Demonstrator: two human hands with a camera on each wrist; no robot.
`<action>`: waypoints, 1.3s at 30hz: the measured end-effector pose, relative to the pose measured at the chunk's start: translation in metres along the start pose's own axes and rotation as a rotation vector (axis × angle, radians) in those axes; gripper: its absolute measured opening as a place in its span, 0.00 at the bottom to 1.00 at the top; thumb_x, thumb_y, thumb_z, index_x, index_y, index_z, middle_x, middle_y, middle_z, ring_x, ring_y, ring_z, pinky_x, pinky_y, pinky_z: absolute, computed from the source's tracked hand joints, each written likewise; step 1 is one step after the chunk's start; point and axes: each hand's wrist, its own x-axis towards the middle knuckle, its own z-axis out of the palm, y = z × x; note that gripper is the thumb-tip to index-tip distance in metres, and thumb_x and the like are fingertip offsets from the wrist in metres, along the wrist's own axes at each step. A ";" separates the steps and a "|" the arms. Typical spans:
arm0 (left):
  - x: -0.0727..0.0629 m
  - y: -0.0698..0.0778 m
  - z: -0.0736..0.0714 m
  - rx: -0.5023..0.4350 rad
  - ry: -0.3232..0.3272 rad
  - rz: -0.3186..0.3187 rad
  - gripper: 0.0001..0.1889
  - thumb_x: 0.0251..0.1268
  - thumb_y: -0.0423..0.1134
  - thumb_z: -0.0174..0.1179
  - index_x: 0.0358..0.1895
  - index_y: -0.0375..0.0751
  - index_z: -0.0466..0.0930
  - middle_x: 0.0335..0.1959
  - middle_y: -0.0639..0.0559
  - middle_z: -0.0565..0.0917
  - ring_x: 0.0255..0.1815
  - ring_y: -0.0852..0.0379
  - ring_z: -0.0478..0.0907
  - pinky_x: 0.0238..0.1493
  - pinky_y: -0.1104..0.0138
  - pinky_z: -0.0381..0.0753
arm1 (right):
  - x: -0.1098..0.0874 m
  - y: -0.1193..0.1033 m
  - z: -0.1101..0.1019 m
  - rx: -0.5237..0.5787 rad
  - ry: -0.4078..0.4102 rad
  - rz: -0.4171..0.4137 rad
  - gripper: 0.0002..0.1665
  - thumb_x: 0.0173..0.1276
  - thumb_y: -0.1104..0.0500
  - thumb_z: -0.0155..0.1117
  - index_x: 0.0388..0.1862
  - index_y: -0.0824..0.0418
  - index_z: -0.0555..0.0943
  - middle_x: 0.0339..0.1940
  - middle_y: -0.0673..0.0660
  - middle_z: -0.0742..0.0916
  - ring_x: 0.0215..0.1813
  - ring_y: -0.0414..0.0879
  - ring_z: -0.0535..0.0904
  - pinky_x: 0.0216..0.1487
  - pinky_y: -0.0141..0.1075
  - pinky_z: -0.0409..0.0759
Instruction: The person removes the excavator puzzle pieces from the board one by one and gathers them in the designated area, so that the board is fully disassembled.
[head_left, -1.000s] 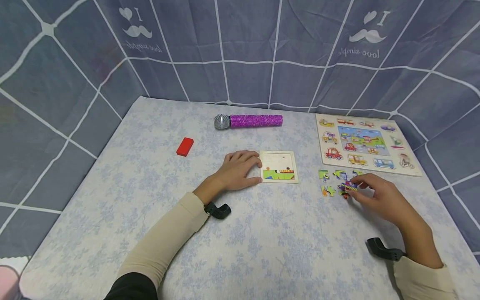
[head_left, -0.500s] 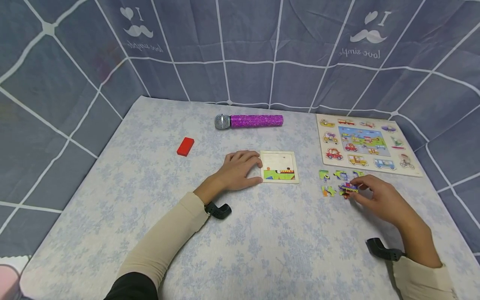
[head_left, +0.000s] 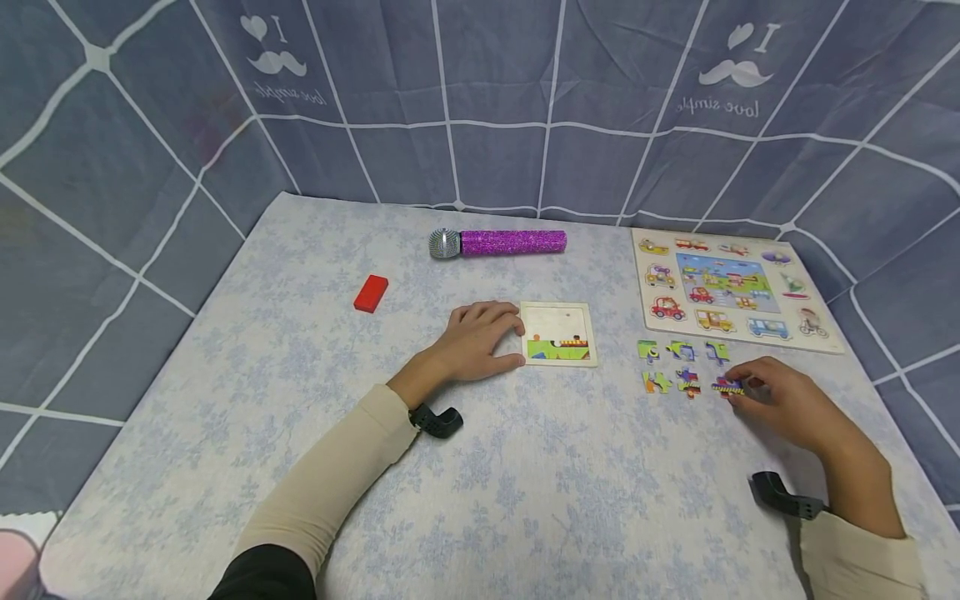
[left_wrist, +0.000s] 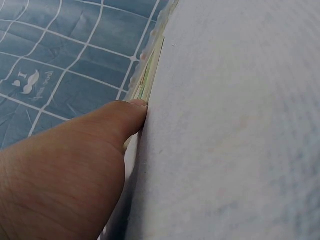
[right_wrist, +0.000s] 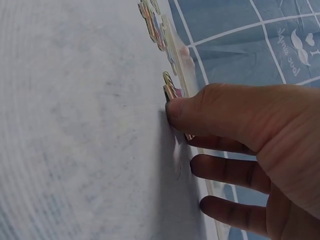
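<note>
A small puzzle piece [head_left: 727,387] is pinched in the grip of the right hand [head_left: 791,410], between thumb and fingertip, at the right end of the nearer row of pieces; whether the desk [head_left: 480,508] is touched by it cannot be told. Of the 5 loose pieces [head_left: 656,382], 2 are set beside it and 3 in the row behind, near the large puzzle board [head_left: 667,257]. The left edge of the wooden frame [head_left: 557,321] is touched by the left hand [head_left: 476,342], whose thumb and fingers are spread, with nothing clamped.

For neat placing, the held piece is best gripped lightly by its edges, with the printed face up, and set down flat. A small gap should be left so that the 2 neighbours are not nudged, and the thumb should be eased off gently, without dragging.
</note>
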 end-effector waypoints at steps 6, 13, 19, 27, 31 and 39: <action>0.001 -0.001 0.001 0.005 0.002 -0.002 0.22 0.71 0.62 0.56 0.60 0.57 0.71 0.78 0.54 0.60 0.77 0.49 0.52 0.70 0.45 0.49 | 0.000 0.000 0.001 -0.004 -0.006 0.018 0.19 0.62 0.65 0.73 0.51 0.68 0.81 0.47 0.67 0.81 0.46 0.64 0.78 0.45 0.61 0.76; 0.001 -0.001 0.000 0.007 -0.004 0.000 0.22 0.72 0.63 0.55 0.61 0.58 0.71 0.78 0.55 0.60 0.78 0.49 0.52 0.70 0.46 0.50 | -0.001 -0.002 -0.003 0.002 -0.021 0.014 0.21 0.63 0.64 0.73 0.53 0.68 0.80 0.48 0.68 0.81 0.47 0.66 0.79 0.46 0.62 0.75; 0.002 -0.001 0.002 0.008 0.000 0.003 0.23 0.72 0.63 0.55 0.61 0.58 0.71 0.78 0.55 0.60 0.77 0.49 0.52 0.70 0.46 0.50 | 0.003 -0.016 -0.010 -0.022 0.077 -0.109 0.20 0.63 0.66 0.74 0.52 0.68 0.81 0.49 0.65 0.83 0.46 0.63 0.81 0.42 0.58 0.77; 0.001 -0.003 0.003 0.008 -0.005 -0.013 0.23 0.72 0.62 0.55 0.61 0.57 0.71 0.78 0.54 0.60 0.77 0.49 0.52 0.70 0.45 0.49 | 0.050 -0.084 -0.001 0.031 -0.091 -0.297 0.17 0.69 0.60 0.70 0.55 0.63 0.83 0.54 0.59 0.83 0.57 0.59 0.78 0.55 0.58 0.75; -0.001 -0.002 0.003 0.002 -0.019 -0.016 0.22 0.72 0.62 0.55 0.61 0.58 0.71 0.78 0.54 0.60 0.77 0.49 0.52 0.70 0.45 0.49 | 0.084 -0.124 0.017 0.027 -0.116 -0.447 0.16 0.68 0.60 0.72 0.53 0.63 0.84 0.51 0.55 0.84 0.55 0.54 0.79 0.55 0.53 0.76; 0.001 -0.001 0.002 0.005 -0.005 0.009 0.22 0.73 0.63 0.54 0.62 0.58 0.71 0.77 0.55 0.60 0.77 0.49 0.52 0.70 0.45 0.50 | 0.142 -0.176 0.042 0.015 -0.140 -0.516 0.22 0.68 0.56 0.72 0.58 0.65 0.83 0.53 0.59 0.83 0.51 0.54 0.78 0.46 0.52 0.76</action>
